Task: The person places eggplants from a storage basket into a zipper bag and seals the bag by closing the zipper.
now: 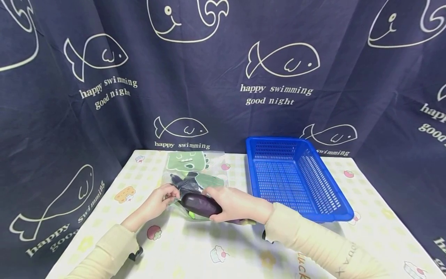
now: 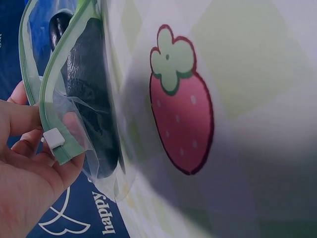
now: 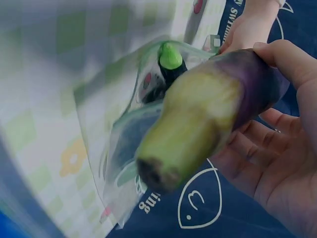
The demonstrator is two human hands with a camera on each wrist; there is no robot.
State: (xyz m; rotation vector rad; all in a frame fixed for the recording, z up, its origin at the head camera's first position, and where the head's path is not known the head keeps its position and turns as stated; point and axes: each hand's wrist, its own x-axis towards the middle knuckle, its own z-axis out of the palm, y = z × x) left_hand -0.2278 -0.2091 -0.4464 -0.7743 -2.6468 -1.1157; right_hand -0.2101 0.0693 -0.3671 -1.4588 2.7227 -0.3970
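A clear zip bag point(image 1: 188, 161) with a green cartoon print lies on the table, its mouth spread apart. My left hand point(image 1: 161, 199) pinches the green zip edge beside the white slider point(image 2: 53, 138). Inside are long dark eggplants point(image 2: 91, 94); one shows a bright green stem end point(image 3: 171, 56). My right hand point(image 1: 240, 202) grips another eggplant point(image 1: 199, 204) over the bag's mouth, its dark purple end toward the opening. In the right wrist view, that eggplant's yellow-green stem end point(image 3: 173, 153) points away from the palm. The bag partly hides its contents.
A blue plastic basket point(image 1: 329, 216) with slotted walls stands to the right of the bag, near my right forearm. The table point(image 1: 188, 252) wears a pale cloth printed with fruit and cakes. A dark blue curtain point(image 1: 216, 77) with fish drawings hangs behind it.
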